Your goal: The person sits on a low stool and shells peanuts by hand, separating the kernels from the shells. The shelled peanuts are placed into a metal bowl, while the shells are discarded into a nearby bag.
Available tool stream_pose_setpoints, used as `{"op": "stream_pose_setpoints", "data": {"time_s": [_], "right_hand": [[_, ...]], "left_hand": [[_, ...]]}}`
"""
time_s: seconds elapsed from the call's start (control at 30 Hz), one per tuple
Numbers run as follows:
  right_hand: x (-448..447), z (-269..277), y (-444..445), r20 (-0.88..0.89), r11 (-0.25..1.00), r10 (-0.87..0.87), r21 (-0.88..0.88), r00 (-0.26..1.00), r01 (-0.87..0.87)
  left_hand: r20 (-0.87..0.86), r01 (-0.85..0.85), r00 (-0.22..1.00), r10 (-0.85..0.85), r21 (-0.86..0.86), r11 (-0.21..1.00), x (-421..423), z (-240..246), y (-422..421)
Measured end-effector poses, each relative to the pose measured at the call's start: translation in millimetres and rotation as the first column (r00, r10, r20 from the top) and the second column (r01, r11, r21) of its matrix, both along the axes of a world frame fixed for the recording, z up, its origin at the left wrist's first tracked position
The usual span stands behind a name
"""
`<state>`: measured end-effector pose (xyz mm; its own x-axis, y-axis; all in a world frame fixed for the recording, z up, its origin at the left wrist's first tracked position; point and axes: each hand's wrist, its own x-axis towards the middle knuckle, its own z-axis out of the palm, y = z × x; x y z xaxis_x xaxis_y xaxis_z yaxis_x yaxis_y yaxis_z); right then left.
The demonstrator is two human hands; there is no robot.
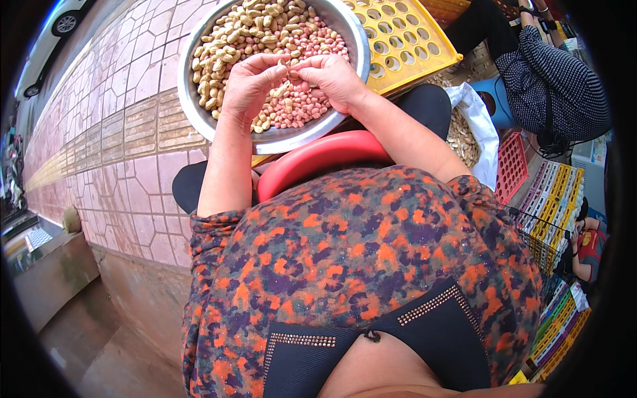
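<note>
A wide steel basin (pixel 185 94) holds unshelled peanuts (pixel 219 52) along its far and left side and shelled pink peanut kernels (pixel 301 107) toward the near right. Above the basin's middle, my left hand (pixel 251 84) pinches a small peanut piece between thumb and forefinger. My right hand (pixel 331 79) meets it there, thumb and forefinger closed on what looks like part of a peanut shell; the fingers partly hide it. Just below both hands, a pale peanut shell (pixel 281 90) lies on the kernels. A red plastic rim (pixel 318 154) curves between the basin and my body.
Right of the basin is a yellow perforated plastic crate (pixel 398 40). A white sack (pixel 480 124) of peanut shells stands near a blue stool (pixel 492 99) and a seated person in a dotted top (pixel 557 89). Stacked plastic baskets (pixel 552 199) are at right; paving (pixel 134 194) spreads left.
</note>
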<state>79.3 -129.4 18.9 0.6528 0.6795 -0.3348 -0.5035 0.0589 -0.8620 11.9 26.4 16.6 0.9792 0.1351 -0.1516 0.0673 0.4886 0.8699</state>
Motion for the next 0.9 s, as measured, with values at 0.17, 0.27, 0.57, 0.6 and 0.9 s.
{"op": "stream_pose_setpoints", "data": {"time_s": [0.17, 0.27, 0.57, 0.6, 0.9], "right_hand": [[4.9, 5.0, 2.1, -0.117, 0.983, 0.107, -0.136, 0.987, -0.123], [1.7, 5.3, 3.3, -0.001, 0.983, 0.031, -0.180, 1.000, -0.031], [-0.4, 9.5, 2.5, -0.006, 0.994, -0.045, -0.104, 0.999, 0.044], [0.2, 10.2, 0.3, -0.109, 0.999, 0.003, -0.046, 0.994, -0.008], [14.0, 5.6, -9.7, -0.428, 0.927, 0.053, 0.357, 0.902, 0.115]], "left_hand": [[0.073, -0.060, 0.995, 0.063, -0.039, 0.997, 0.6, 1.2, -2.2], [0.064, -0.106, 0.992, 0.107, -0.026, 0.994, 0.9, 1.7, -0.5], [0.073, -0.081, 0.995, 0.070, 0.156, 0.984, -1.9, 2.2, 3.0], [0.115, -0.002, 0.993, -0.012, 0.124, 0.992, -1.8, 1.2, 2.3], [-0.336, 0.320, 0.927, 0.167, 0.940, 0.117, 3.1, -6.8, -4.0]]}}
